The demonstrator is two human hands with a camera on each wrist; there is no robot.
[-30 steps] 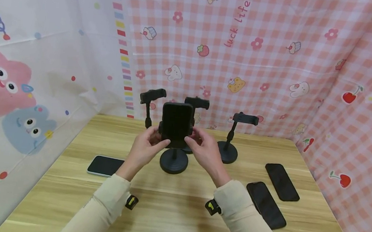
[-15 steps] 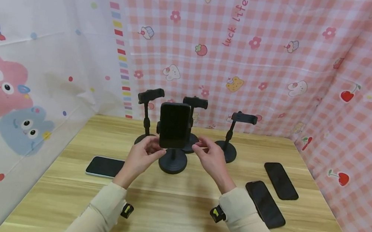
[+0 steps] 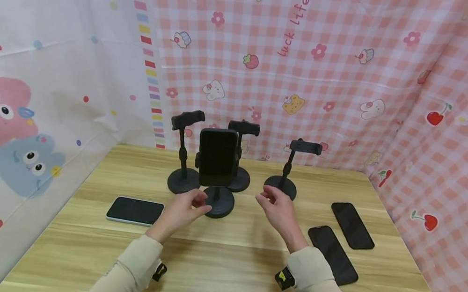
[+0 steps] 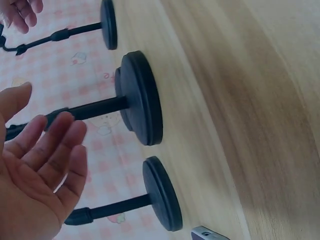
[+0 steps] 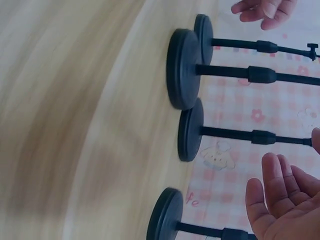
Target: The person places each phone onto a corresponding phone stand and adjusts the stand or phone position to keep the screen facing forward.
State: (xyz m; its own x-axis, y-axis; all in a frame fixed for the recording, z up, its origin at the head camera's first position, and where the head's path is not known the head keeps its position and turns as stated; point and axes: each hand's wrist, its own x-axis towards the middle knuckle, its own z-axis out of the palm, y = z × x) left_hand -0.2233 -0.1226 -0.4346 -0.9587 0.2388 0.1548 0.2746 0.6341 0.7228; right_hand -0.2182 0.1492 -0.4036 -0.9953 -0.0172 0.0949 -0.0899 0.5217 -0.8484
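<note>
A black smartphone sits upright in the clamp of the front phone stand, its dark screen facing me. My left hand hovers just left of that stand's round base, fingers loosely bent and holding nothing. To the right, apart from the stand, my right hand is in the air in front of the right-hand stand, also holding nothing. In the left wrist view the left hand shows relaxed fingers; the right wrist view shows the right hand the same way.
Two more phone stands with unfilled clamps, a left one and a middle one, stand behind. A white-edged phone lies at left. Two black phones, a nearer one and a farther one, lie at right on the wooden table.
Both hands have let go of the phone in the front stand and drawn back toward me, the right one moving outward to the right. The phone stays upright in the clamp.
</note>
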